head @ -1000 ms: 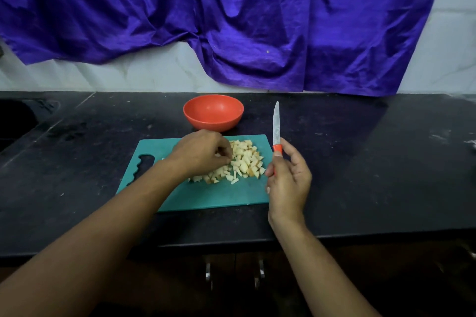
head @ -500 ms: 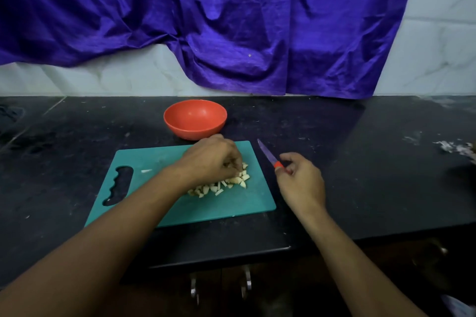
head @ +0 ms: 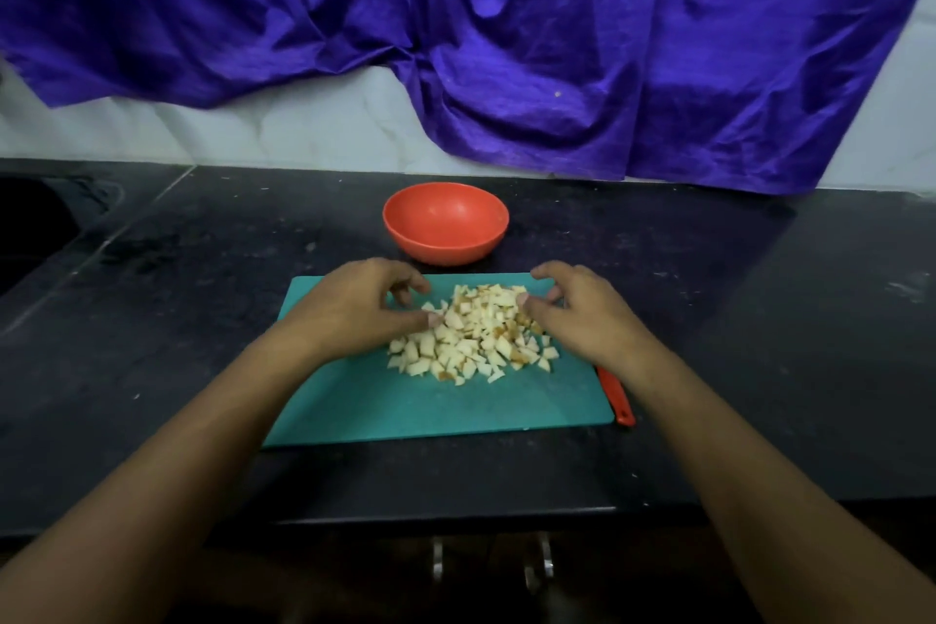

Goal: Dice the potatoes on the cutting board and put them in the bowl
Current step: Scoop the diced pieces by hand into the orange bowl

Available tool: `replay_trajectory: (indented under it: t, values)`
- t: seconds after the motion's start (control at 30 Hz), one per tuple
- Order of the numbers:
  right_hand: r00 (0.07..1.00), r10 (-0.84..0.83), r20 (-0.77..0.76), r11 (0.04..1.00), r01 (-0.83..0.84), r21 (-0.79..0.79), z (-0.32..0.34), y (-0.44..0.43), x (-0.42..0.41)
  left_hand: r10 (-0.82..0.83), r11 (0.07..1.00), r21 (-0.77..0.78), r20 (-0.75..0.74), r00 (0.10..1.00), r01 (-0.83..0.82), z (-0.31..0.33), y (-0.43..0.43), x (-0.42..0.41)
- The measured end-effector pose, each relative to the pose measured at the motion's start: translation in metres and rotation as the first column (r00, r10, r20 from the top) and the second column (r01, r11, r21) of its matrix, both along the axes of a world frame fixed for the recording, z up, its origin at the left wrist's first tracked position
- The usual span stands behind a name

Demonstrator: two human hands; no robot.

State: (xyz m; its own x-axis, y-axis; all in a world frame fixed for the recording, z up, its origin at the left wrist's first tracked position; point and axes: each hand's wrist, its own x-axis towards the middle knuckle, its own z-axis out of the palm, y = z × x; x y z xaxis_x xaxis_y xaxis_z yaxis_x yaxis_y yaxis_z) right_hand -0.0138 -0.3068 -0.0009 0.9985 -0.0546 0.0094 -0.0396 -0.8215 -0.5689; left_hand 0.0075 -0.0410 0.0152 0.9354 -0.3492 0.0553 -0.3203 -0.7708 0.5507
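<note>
A heap of pale diced potato (head: 473,337) lies on the teal cutting board (head: 405,408). My left hand (head: 357,309) rests at the heap's left edge, fingers loosely curved, touching the pieces. On the heap's right edge sits my right hand (head: 582,314), fingers spread and curved against the dice. Just behind the board stands an orange bowl (head: 445,223) with nothing in it. The knife lies beside the board's right edge; only its red handle (head: 615,395) shows below my right wrist.
The board sits on a black stone counter (head: 759,319) whose front edge runs close below it. A purple cloth (head: 506,41) hangs over the white wall behind. A dark sink recess (head: 35,228) lies at far left. Cabinet handles (head: 537,568) show under the counter.
My right hand has let go of the knife, which now lies beside the board, and moved onto the right side of the potato heap. My left hand stays at the heap.
</note>
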Motion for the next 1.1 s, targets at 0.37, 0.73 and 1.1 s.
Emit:
replay_trajectory:
  t: [0.37, 0.73, 1.1]
  values:
    - [0.960, 0.160, -0.229, 0.960, -0.205, -0.191, 0.004, 0.041, 0.035, 0.036, 0.993, 0.121, -0.304, 0.952, 0.002, -0.009, 0.007, 0.005]
    - [0.894, 0.433, -0.118, 0.898, -0.416, 0.142, 0.035, 0.043, 0.015, -0.055, 0.993, 0.102, -0.092, 0.994, 0.065, 0.002, 0.016, 0.008]
    - [0.882, 0.191, -0.431, 0.922, -0.312, -0.229, 0.021, 0.031, 0.004, -0.195, 0.928, 0.282, -0.188, 0.963, 0.243, -0.002, -0.015, 0.012]
